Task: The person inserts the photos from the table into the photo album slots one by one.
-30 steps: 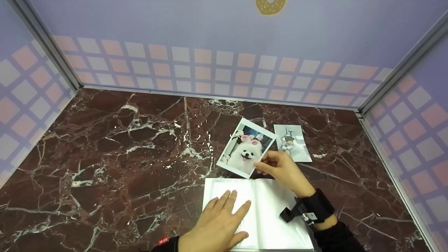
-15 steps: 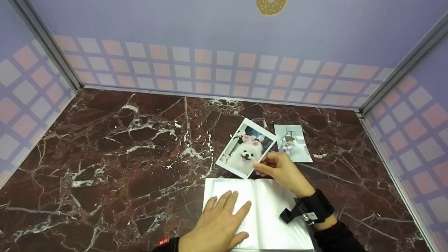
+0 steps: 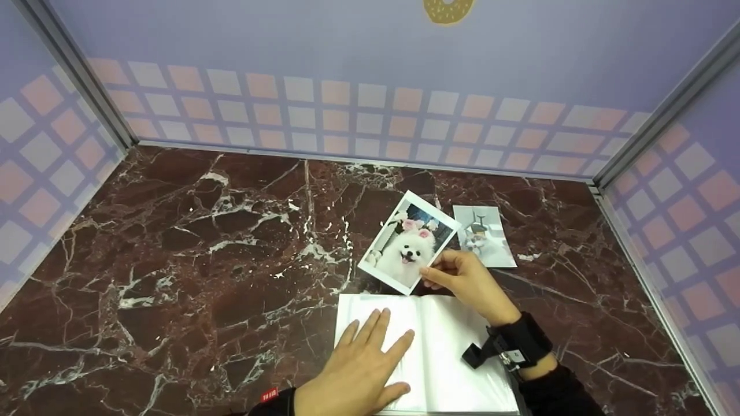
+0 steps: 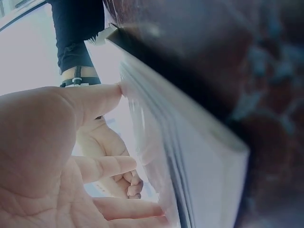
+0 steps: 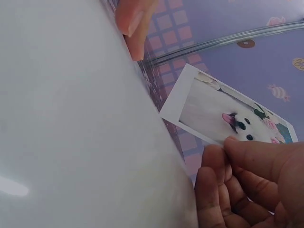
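Observation:
A white-bordered photo of a fluffy white dog with pink flowers is tilted just beyond the top edge of an open photo album. My right hand pinches its lower right edge between thumb and fingers, as the right wrist view also shows. My left hand lies with spread, straight fingers on the album's left page. In the left wrist view its fingertips touch the clear sleeve over a stack of pages. The album's pages look blank white under shiny plastic sleeves.
A second photo, greyish, lies flat on the dark red marbled table behind the right hand. Purple panels with pink and white squares enclose the table at the back and both sides.
The dog photo has shifted very slightly up and right in the right hand's pinch. The left hand's fingers have moved a little on the page. The album and the second photo stay put.

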`<state>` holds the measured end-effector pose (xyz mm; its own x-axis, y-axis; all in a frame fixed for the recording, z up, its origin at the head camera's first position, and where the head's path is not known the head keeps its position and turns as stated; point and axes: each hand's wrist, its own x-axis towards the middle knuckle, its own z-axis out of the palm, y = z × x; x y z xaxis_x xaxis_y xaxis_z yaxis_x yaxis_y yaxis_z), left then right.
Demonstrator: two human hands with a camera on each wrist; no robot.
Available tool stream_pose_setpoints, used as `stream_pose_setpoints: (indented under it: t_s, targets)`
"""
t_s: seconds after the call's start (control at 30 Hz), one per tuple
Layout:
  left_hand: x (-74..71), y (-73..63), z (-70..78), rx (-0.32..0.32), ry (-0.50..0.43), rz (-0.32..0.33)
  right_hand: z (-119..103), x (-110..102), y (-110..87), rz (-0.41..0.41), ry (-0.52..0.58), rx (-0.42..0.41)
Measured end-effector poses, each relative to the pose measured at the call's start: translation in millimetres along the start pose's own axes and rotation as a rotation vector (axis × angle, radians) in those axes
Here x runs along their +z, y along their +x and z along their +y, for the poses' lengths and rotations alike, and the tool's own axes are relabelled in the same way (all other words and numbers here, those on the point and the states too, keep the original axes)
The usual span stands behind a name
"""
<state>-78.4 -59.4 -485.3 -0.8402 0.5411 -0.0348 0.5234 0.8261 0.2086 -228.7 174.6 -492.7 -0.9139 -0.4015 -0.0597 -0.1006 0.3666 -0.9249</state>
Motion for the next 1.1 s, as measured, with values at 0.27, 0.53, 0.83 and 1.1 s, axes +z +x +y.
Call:
stream_pose_setpoints:
  t_s: [0.27,0.53,0.83,1.1]
  targets:
    - [1.1,-0.6,1.2,0.006,0.038,0.012,1.0,1.0,0.0,-0.012,-0.007,-0.009]
    - [2.9,-1.8,1.8,0.018,0.069,0.061,1.7,3.6,0.5,-0.027,0.006,-0.007]
    - [3.0,-2.4,2.9,0.031,0.103,0.091,0.9,5.9,-0.9,-0.022,0.041,0.015]
    - [3.4,-2.8,3.3,0.034,0.130,0.106,1.6,7.5,-1.3,-0.034,0.029,0.028]
